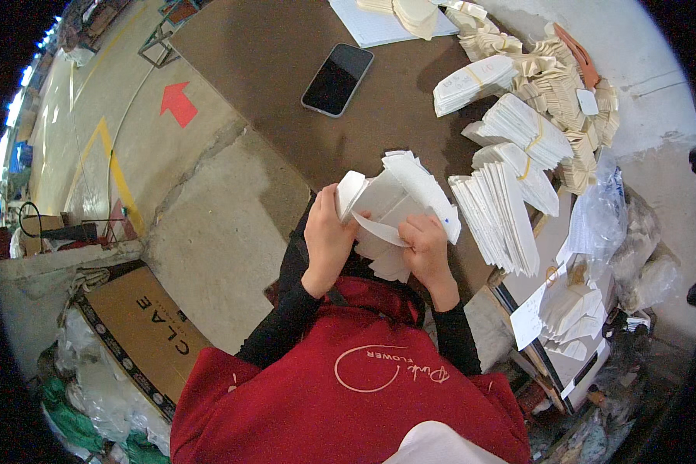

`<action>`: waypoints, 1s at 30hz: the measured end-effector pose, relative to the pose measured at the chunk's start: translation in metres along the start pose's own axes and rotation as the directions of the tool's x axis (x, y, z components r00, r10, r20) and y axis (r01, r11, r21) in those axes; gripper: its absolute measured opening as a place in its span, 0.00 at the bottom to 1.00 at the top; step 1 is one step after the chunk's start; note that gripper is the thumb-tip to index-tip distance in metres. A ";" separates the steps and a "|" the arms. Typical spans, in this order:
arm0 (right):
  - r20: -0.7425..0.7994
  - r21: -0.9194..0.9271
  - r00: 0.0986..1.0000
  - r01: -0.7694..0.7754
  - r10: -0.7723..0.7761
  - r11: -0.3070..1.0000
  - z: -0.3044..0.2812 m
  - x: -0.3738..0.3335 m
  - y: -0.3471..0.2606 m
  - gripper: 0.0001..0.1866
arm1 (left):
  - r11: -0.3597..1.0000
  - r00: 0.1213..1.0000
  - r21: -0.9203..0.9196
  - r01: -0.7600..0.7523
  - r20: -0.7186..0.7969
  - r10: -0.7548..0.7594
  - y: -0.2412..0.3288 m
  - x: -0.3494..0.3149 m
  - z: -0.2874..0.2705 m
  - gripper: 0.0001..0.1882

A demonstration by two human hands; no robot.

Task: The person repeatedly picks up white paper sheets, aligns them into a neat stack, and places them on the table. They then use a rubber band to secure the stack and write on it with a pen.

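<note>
My left hand (325, 241) is closed round a small stack of white cut pieces (353, 191), thin like card or leather. My right hand (428, 251) pinches the end of one curved white piece (380, 230), which bends across toward my left hand. Beyond and beneath my hands lies a fanned pile of the same white pieces (398, 193), at the table's near edge, with a small blue mark on its right side. Right of my right hand, a loose row of white pieces (496, 220) leans on the table. What supports the fanned pile is hidden.
On the brown table (271, 58) lie a black phone (338, 80), banded white bundles (537, 133) and cream bundles (557, 81) along the right. Clear plastic bags (599, 205) hang beyond the right edge. A cardboard box (143, 329) stands lower left. Red tape forms an arrow (179, 103) on the floor.
</note>
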State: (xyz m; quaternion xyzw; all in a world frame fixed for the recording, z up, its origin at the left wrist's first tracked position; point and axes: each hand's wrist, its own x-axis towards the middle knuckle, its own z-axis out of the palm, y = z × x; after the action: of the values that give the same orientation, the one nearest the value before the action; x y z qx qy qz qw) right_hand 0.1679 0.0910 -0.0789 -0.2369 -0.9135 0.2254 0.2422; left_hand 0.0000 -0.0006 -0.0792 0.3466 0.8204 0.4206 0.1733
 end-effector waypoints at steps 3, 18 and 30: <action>-0.103 0.083 0.973 0.215 -0.206 0.973 0.001 -0.020 0.007 0.09 | 0.999 1.000 0.051 0.003 0.021 -0.004 0.002 0.001 -0.001 0.31; -0.655 0.744 0.539 0.341 0.530 0.574 -0.093 -0.073 -0.013 0.20 | 0.994 0.994 0.058 -0.096 0.061 0.092 0.014 0.003 -0.017 0.32; -0.341 0.565 0.849 -0.158 0.404 0.810 -0.024 0.030 -0.104 0.08 | 0.290 0.817 -0.858 0.424 0.501 0.288 0.067 -0.023 -0.032 0.51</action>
State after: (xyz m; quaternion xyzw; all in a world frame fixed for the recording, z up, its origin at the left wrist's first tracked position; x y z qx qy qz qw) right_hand 0.1235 0.0325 0.0048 -0.3441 -0.6913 0.4359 0.4622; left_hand 0.0260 -0.0087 -0.0066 0.2439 0.3256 0.6890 0.5998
